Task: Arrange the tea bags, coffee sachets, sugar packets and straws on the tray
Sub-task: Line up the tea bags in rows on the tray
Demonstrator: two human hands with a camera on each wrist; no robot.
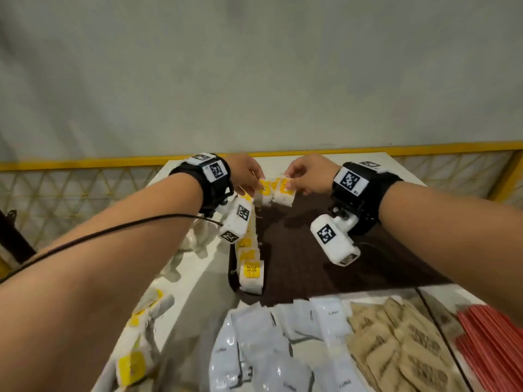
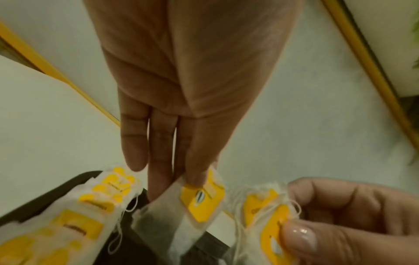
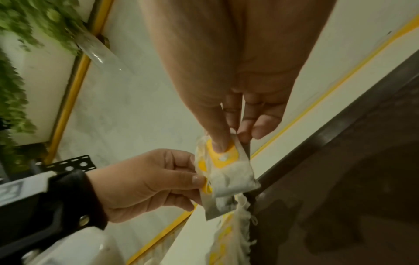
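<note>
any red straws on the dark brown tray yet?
No: the red straws lie off the dark brown tray, near its close right corner.

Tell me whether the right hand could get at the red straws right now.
Probably not at once: the right hand is pinching a tea bag at the tray's far end. The red straws lie uncovered at the near right, so the path looks free once it lets go.

Black wrist straps (image 1: 215, 182) carry white camera pods (image 1: 334, 243) with square black-and-white markers; a black cable (image 1: 113, 230) crosses the left forearm.
</note>
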